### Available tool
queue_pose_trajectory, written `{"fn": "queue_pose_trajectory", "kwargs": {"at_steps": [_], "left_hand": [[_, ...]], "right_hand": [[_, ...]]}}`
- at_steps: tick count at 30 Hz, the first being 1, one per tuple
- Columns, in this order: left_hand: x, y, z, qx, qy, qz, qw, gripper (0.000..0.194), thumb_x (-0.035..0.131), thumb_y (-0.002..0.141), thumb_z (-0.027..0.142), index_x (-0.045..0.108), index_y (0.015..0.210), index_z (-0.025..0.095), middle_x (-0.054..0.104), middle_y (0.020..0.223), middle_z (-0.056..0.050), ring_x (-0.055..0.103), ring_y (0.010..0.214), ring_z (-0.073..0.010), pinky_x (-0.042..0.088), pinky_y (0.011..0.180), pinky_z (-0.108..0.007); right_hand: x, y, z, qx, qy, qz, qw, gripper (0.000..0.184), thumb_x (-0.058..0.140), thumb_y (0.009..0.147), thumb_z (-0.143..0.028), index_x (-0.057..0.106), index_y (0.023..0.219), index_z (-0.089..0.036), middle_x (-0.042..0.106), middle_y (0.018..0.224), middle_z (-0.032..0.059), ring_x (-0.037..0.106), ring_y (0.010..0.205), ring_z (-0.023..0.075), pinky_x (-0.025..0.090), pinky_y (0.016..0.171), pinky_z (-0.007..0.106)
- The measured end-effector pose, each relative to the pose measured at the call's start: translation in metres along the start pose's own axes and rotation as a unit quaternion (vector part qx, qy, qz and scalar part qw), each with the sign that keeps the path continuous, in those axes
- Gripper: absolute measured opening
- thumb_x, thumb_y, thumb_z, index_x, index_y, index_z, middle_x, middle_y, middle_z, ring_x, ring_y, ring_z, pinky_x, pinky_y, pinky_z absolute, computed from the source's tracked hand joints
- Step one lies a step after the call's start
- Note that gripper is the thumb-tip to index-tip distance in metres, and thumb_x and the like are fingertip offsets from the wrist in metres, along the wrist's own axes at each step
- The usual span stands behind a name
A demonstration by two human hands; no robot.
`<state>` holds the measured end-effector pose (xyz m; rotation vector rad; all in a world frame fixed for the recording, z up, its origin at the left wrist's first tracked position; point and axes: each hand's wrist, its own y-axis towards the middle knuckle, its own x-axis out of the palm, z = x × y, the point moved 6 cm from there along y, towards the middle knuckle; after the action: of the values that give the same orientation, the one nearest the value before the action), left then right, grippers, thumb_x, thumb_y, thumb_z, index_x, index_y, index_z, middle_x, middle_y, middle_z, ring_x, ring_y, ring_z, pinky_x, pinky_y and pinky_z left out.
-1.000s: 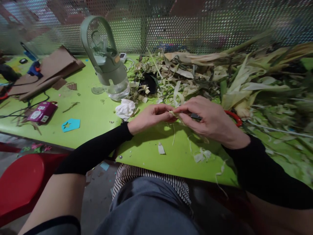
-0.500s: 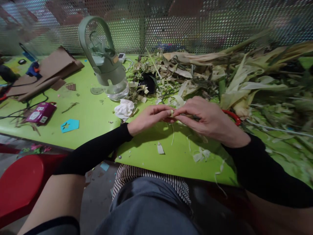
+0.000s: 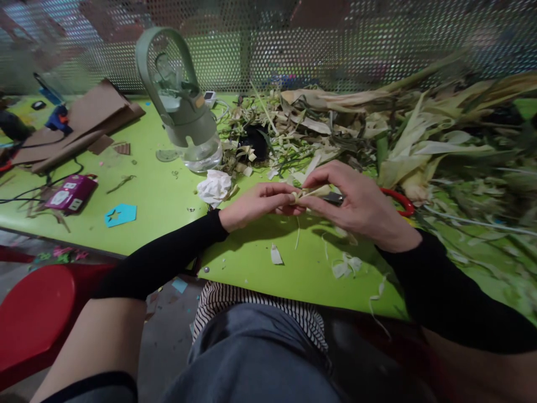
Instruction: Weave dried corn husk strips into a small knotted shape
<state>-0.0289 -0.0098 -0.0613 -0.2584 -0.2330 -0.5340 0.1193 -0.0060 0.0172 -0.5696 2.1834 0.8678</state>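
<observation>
- My left hand (image 3: pixel 262 202), near the middle of the frame, has a narrow grip: thumb and fingertips pinch a pale husk strip (image 3: pixel 298 195).
- My right hand (image 3: pixel 361 204), just right of centre, meets it there. Its thumb and forefinger stand a little apart with pale material between them; I cannot tell whether that grip is tight.
- A thin strand (image 3: pixel 297 235) hangs below my left fingertips, over the green bench (image 3: pixel 243 257).
- Grey metal (image 3: pixel 334 198) shows between my right thumb and forefinger, and a red handle (image 3: pixel 406 208) shows behind the same hand; I cannot tell whether I hold them.
- Below my hands, toward the bench's front edge, lie a small pale scrap (image 3: pixel 276 254) and, farther right, some shreds (image 3: pixel 347 266).
- A crumpled white tissue (image 3: pixel 215 187) lies just beside my left wrist, with a green-topped bottle (image 3: pixel 188 126) upright behind it.
- A heap of husks (image 3: pixel 335 115) spreads across the upper right of the frame.
- At the left of the frame lie a purple box (image 3: pixel 71 194) and a blue card (image 3: pixel 121 215) with a star-shaped hole.
</observation>
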Motion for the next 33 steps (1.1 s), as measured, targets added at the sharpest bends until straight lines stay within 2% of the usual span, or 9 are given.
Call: {"fn": "queue_pose_trajectory", "kwargs": {"at_steps": [8, 10, 13, 16, 19, 24, 27, 29, 33], "left_hand": [[0.003, 0.000, 0.001, 0.005, -0.015, -0.019, 1.000, 0.017, 0.069, 0.098, 0.029, 0.073, 0.102, 0.012, 0.080, 0.096, -0.007, 0.074, 0.089, -0.0117, 0.055, 0.093, -0.029], [0.003, 0.000, 0.001, 0.007, -0.020, -0.024, 1.000, 0.016, 0.070, 0.098, 0.027, 0.072, 0.101, 0.012, 0.080, 0.097, -0.006, 0.075, 0.091, -0.0119, 0.055, 0.095, -0.030], [0.001, 0.000, 0.002, 0.017, -0.037, -0.014, 0.999, 0.016, 0.072, 0.097, 0.029, 0.071, 0.099, 0.013, 0.080, 0.101, -0.006, 0.075, 0.093, -0.0119, 0.055, 0.099, -0.032], [0.000, 0.001, 0.002, 0.023, -0.053, -0.010, 0.998, 0.020, 0.073, 0.096, 0.034, 0.070, 0.099, 0.014, 0.080, 0.100, -0.006, 0.076, 0.091, -0.0120, 0.055, 0.099, -0.032], [0.001, 0.001, 0.002, 0.026, -0.051, -0.023, 0.998, 0.025, 0.077, 0.094, 0.037, 0.071, 0.099, 0.014, 0.080, 0.099, -0.006, 0.075, 0.092, -0.0125, 0.056, 0.098, -0.032], [0.005, 0.001, 0.002, 0.033, -0.050, -0.045, 0.997, 0.028, 0.081, 0.091, 0.038, 0.074, 0.099, 0.013, 0.080, 0.098, -0.007, 0.075, 0.091, -0.0126, 0.056, 0.096, -0.030], [0.002, 0.002, 0.002, 0.042, -0.062, -0.016, 0.997, 0.024, 0.077, 0.095, 0.036, 0.072, 0.098, 0.013, 0.081, 0.099, -0.007, 0.075, 0.091, -0.0124, 0.056, 0.098, -0.031], [0.000, 0.002, 0.002, 0.038, -0.063, 0.006, 0.997, 0.021, 0.071, 0.098, 0.034, 0.071, 0.097, 0.013, 0.081, 0.099, -0.007, 0.075, 0.091, -0.0120, 0.056, 0.100, -0.032], [0.001, 0.003, -0.001, 0.011, -0.055, 0.018, 0.998, 0.016, 0.066, 0.102, 0.028, 0.072, 0.098, 0.013, 0.080, 0.098, -0.007, 0.074, 0.091, -0.0122, 0.055, 0.101, -0.032]], "right_hand": [[0.003, -0.002, 0.009, -0.018, 0.018, 0.040, 0.999, 0.018, 0.069, 0.098, -0.040, 0.069, 0.086, -0.027, 0.072, 0.092, 0.0054, 0.068, 0.088, 0.0251, 0.054, 0.080, 0.042], [0.004, -0.002, 0.008, -0.010, 0.029, 0.051, 0.998, 0.018, 0.071, 0.098, -0.044, 0.072, 0.090, -0.028, 0.072, 0.095, 0.0059, 0.069, 0.090, 0.0257, 0.056, 0.081, 0.043], [-0.003, -0.004, 0.008, -0.003, 0.046, 0.094, 0.995, 0.020, 0.073, 0.096, -0.049, 0.075, 0.101, -0.030, 0.073, 0.105, 0.0074, 0.068, 0.089, 0.0249, 0.057, 0.075, 0.042], [-0.010, -0.006, 0.007, -0.013, 0.041, 0.136, 0.990, 0.014, 0.073, 0.098, -0.044, 0.074, 0.093, -0.030, 0.073, 0.097, 0.0051, 0.068, 0.085, 0.0235, 0.056, 0.075, 0.041], [-0.005, -0.006, 0.009, -0.009, 0.030, 0.134, 0.991, 0.017, 0.071, 0.099, -0.041, 0.075, 0.087, -0.031, 0.074, 0.089, 0.0033, 0.070, 0.084, 0.0235, 0.058, 0.078, 0.043], [0.007, -0.007, 0.006, -0.020, 0.005, 0.116, 0.993, 0.023, 0.067, 0.101, -0.046, 0.076, 0.091, -0.028, 0.075, 0.096, 0.0051, 0.071, 0.092, 0.0233, 0.060, 0.083, 0.043], [0.000, -0.010, 0.012, 0.032, 0.031, 0.174, 0.984, 0.027, 0.070, 0.099, -0.051, 0.075, 0.108, -0.026, 0.074, 0.107, 0.0057, 0.069, 0.087, 0.0210, 0.059, 0.076, 0.040], [-0.004, -0.013, 0.019, 0.085, 0.073, 0.196, 0.974, 0.027, 0.074, 0.096, -0.052, 0.073, 0.108, -0.028, 0.074, 0.103, 0.0048, 0.066, 0.082, 0.0203, 0.058, 0.073, 0.039], [0.002, -0.013, 0.021, 0.117, 0.097, 0.147, 0.977, 0.021, 0.075, 0.095, -0.050, 0.075, 0.092, -0.029, 0.076, 0.090, 0.0045, 0.068, 0.077, 0.0226, 0.058, 0.071, 0.042]]}}
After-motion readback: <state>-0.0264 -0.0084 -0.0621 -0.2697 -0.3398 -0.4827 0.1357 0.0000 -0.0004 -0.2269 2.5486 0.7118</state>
